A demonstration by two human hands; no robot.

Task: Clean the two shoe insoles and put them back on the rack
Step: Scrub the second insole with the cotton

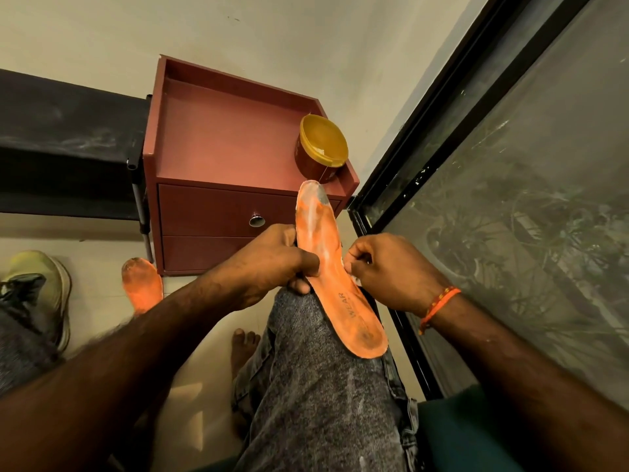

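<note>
Insole [335, 274], orange, worn grey-white at the toe, lies lengthwise along the person's right knee [316, 369], toe pointing to 12 o'clock, heel toward 5 o'clock. Printed text "WEAR" legible near the heel.

Left to right across the view:
- Pale shoe [44, 287] on the floor at 9 o'clock, partly hidden behind a grey-clad leg.
- Black rack [68, 144] at 10 o'clock, standing against the wall; top surface dusty.
- Second insole [141, 284] on the floor at 8 o'clock of the held one, toe end showing, the rest hidden behind the left forearm. Well apart from the rack.
- Left hand [269, 264]: fingers curled round the left edge of the held insole, thumb pressed on its upper face near mid-length.
- Red-brown cabinet [221, 144] at 12 o'clock, drawer knob visible; its top serves as a counter. Yellow tub [321, 148] stands at the right front corner of it, just beyond the insole's toe.
- Bare foot [243, 352] on the floor at 6 o'clock, beside the knee.
- Right hand [384, 267]: fingers curled, fingertips at the right edge of the insole; something pale shows beneath them, too small to identify. Orange thread band [439, 306] on the wrist.
- Dark-framed window [510, 199] at 3 o'clock.
</note>
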